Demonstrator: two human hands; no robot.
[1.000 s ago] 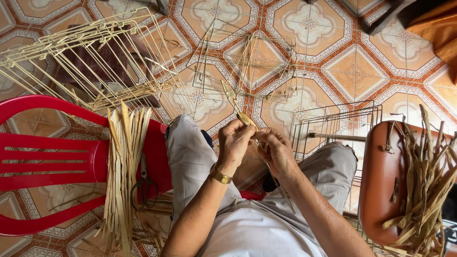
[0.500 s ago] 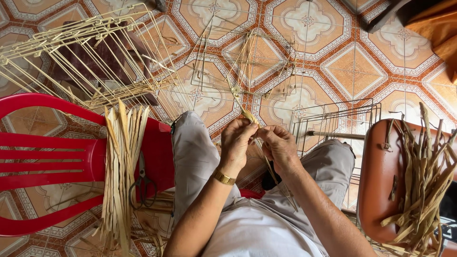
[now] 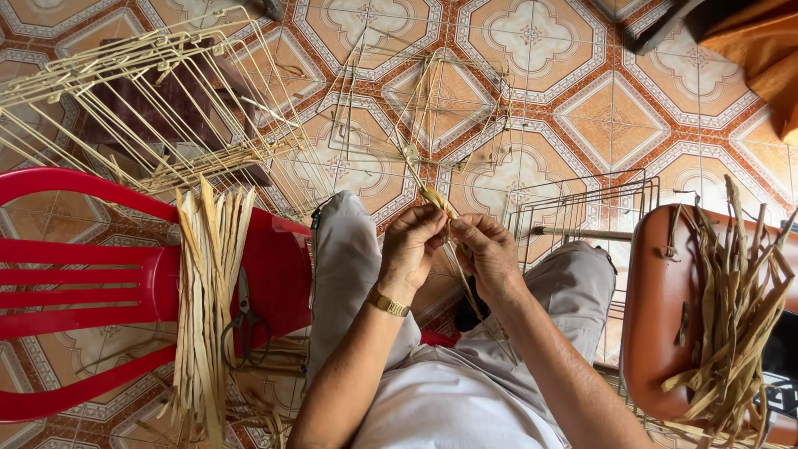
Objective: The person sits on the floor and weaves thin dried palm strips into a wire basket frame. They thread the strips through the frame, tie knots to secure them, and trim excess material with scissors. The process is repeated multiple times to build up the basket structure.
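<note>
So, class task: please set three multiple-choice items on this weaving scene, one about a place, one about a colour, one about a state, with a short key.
1. Where does the flat bundle of pale straw strips lie?
A. across the red plastic chair
B. on the person's lap
C. inside the wire frame

2. What colour is the round-edged stool that bears the darker dried strips?
A. blue
B. brown
C. white

3. What are the left hand and right hand doing?
A. resting open on the knees
B. holding scissors
C. pinching a thin straw strand between them

Key: 1 A, the bundle crosses the chair's seat beside the dark-handled scissors. 2 B, its surface is brown. 3 C, both hands close on the strand at a bare wire frame over the patterned tile floor.
</note>
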